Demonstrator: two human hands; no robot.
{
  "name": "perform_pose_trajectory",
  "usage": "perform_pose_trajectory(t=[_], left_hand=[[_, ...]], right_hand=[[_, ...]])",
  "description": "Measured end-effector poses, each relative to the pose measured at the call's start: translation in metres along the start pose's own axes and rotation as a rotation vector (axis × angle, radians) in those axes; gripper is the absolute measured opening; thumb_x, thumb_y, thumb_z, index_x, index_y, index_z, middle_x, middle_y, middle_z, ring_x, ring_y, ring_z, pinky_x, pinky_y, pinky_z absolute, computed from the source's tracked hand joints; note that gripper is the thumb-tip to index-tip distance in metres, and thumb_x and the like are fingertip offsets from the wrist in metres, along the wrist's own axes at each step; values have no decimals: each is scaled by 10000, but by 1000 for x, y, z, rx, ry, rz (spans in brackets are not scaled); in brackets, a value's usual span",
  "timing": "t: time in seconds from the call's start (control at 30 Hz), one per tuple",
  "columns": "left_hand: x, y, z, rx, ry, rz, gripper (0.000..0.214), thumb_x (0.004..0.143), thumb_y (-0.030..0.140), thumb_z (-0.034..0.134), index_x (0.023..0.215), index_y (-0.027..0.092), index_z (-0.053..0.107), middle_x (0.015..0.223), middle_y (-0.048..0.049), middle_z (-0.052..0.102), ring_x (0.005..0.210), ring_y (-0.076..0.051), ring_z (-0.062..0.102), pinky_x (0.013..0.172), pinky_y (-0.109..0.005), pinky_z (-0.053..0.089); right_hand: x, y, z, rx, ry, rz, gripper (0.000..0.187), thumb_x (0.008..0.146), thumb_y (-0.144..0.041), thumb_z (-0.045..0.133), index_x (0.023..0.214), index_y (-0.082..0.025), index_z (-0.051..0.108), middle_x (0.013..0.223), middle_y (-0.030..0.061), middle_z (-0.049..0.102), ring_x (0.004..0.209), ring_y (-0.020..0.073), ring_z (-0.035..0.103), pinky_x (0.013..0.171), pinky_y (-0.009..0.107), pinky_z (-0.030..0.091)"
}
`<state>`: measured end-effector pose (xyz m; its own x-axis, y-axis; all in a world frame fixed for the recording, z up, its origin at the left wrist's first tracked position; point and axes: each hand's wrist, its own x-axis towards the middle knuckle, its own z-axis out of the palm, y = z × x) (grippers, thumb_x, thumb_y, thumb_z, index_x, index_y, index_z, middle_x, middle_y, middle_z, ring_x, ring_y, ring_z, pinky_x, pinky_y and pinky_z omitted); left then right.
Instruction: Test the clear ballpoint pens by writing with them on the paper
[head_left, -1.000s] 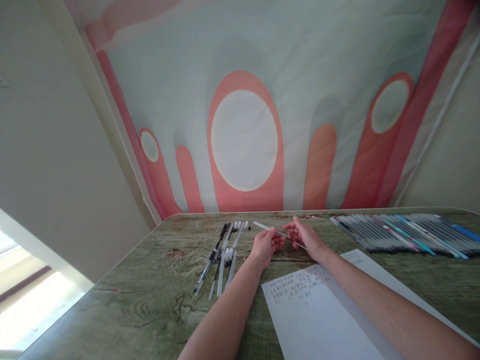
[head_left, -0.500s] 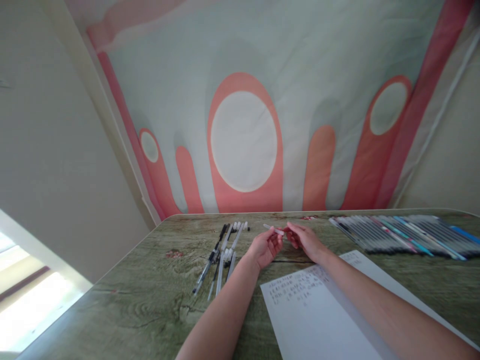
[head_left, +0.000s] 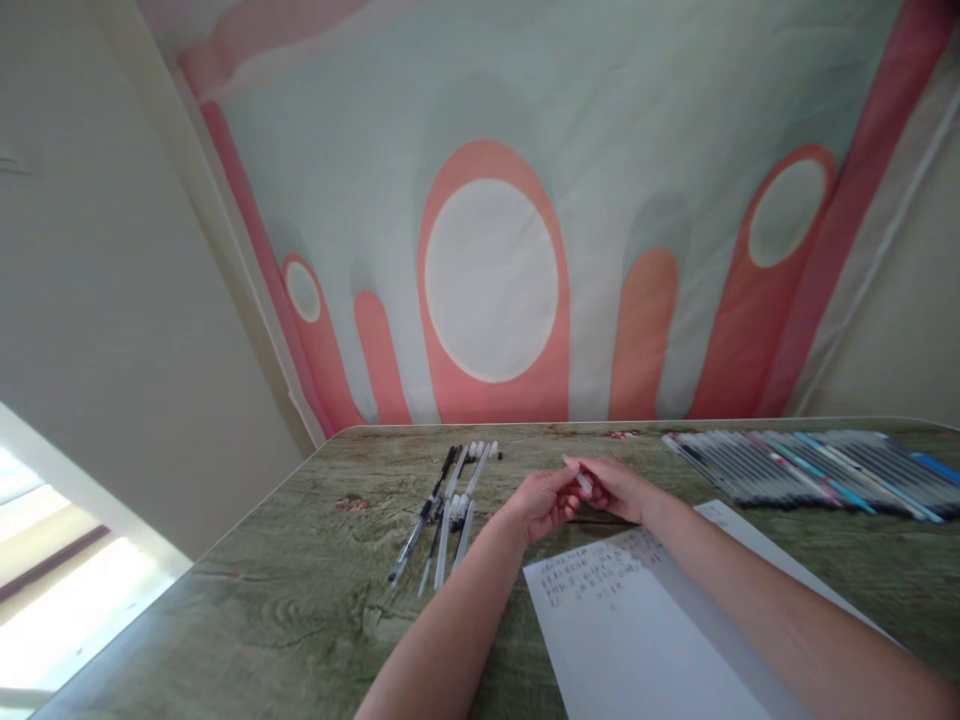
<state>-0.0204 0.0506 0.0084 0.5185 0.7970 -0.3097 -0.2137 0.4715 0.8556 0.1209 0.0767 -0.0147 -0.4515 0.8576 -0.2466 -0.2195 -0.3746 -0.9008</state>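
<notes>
My left hand (head_left: 546, 505) and my right hand (head_left: 616, 488) meet above the far middle of the table. Between their fingertips is a short, whitish pen part (head_left: 583, 483), and the fingers of both hands are closed around it. Fingers partly cover it, so its exact kind cannot be made out. To the left of my left hand lie loose pen pieces: black-and-clear pens (head_left: 415, 535), pale clear barrels (head_left: 444, 545) and small white pieces (head_left: 480, 449). Under my right forearm is a white paper sheet (head_left: 622, 640) with handwriting near its top.
A long row of pens (head_left: 810, 470), mostly grey with a few blue, teal and pink ones, lies at the right of the wood-patterned table (head_left: 300, 600). Behind the table's far edge hangs a pink and pale green backdrop (head_left: 491, 400).
My hands have drawn together. The whitish part, which stuck out above my left hand, now sits between both hands at a steeper tilt. The view has shifted slightly.
</notes>
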Motion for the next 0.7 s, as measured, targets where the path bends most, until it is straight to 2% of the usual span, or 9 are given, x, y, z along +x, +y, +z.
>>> perform_pose_trajectory(t=[0.1,0.2,0.27,0.37,0.43,0.5,0.6,0.7], left_hand=[[2,4,-8,228,93,55,433,777,487,465,818,81,610,701,-73,636,466,-47,503,407,-146,350],[5,10,-26,642,361,276,413,761,475,475,817,92,621,720,-70,642,540,-92,530,465,-184,372],[6,13,-41,911,498,419,371,763,441,482,800,105,634,746,-69,645,637,-127,551,573,-225,415],[5,15,-62,1239,675,573,279,786,329,472,918,135,623,935,-84,630,861,-175,547,787,-292,405],[3,14,-70,1441,766,595,273,795,248,452,1011,156,590,1075,-92,582,1005,-196,493,886,-323,350],[2,11,-73,1593,808,549,305,809,203,412,1078,179,554,1153,-86,538,1075,-205,445,914,-339,322],[2,6,-74,1731,825,469,328,837,190,342,1105,202,531,1174,-79,517,1083,-212,428,889,-347,335],[3,2,-73,1814,846,452,341,851,184,301,1112,209,519,1181,-79,502,1080,-215,418,878,-352,337]], right_hand=[[5,0,-4,215,10,74,217,773,-270,518,603,-143,473,416,-67,410,310,7,291,278,96,187],[8,1,-10,362,11,64,200,784,-226,510,611,-136,468,437,-68,407,322,1,310,283,90,218],[9,2,-12,403,-19,65,187,786,-223,524,631,-130,478,445,-68,405,334,2,325,287,91,230],[8,2,-14,435,-68,77,151,787,-228,541,687,-122,502,461,-68,410,354,6,350,297,97,254],[7,3,-14,460,-90,81,148,798,-231,534,703,-121,505,471,-64,418,366,8,366,308,100,271],[6,2,-14,482,-104,79,148,808,-231,523,710,-121,506,474,-63,420,373,9,376,316,103,281],[6,3,-14,491,-116,69,146,812,-230,519,718,-119,508,475,-61,423,380,12,387,323,107,288],[6,3,-14,477,-113,65,150,813,-232,518,715,-119,508,476,-58,429,382,16,391,323,112,290]])
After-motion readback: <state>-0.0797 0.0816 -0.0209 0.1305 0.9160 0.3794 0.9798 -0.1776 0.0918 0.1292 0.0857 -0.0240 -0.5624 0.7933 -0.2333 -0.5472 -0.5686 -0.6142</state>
